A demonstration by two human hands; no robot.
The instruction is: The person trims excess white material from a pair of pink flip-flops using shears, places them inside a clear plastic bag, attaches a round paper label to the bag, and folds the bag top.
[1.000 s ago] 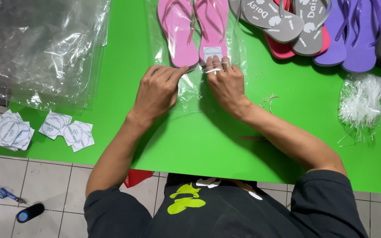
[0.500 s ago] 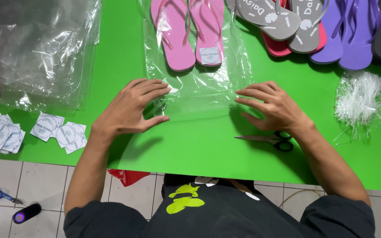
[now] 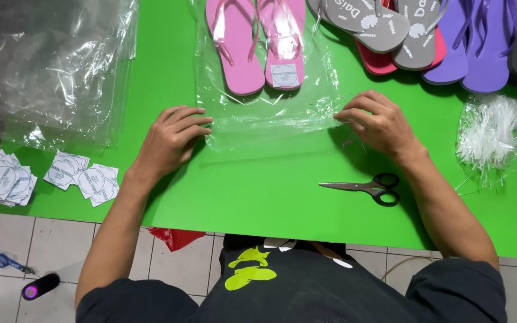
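Nearest you, the scissors (image 3: 369, 188) lie flat on the green surface (image 3: 258, 197), just below your right hand (image 3: 381, 122). Your left hand (image 3: 172, 140) rests with its fingers (image 3: 194, 122) spread on the left edge of the clear bag (image 3: 270, 116); your right fingers (image 3: 354, 112) seem to pinch its right edge. The bag's long axis runs away from you, with the pink flip-flops (image 3: 258, 45) inside at its far end.

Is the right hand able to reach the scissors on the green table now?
Probably yes. The scissors lie bare on the green table, just below the right hand, with nothing between them. That hand's fingertips rest at the clear bag's edge.
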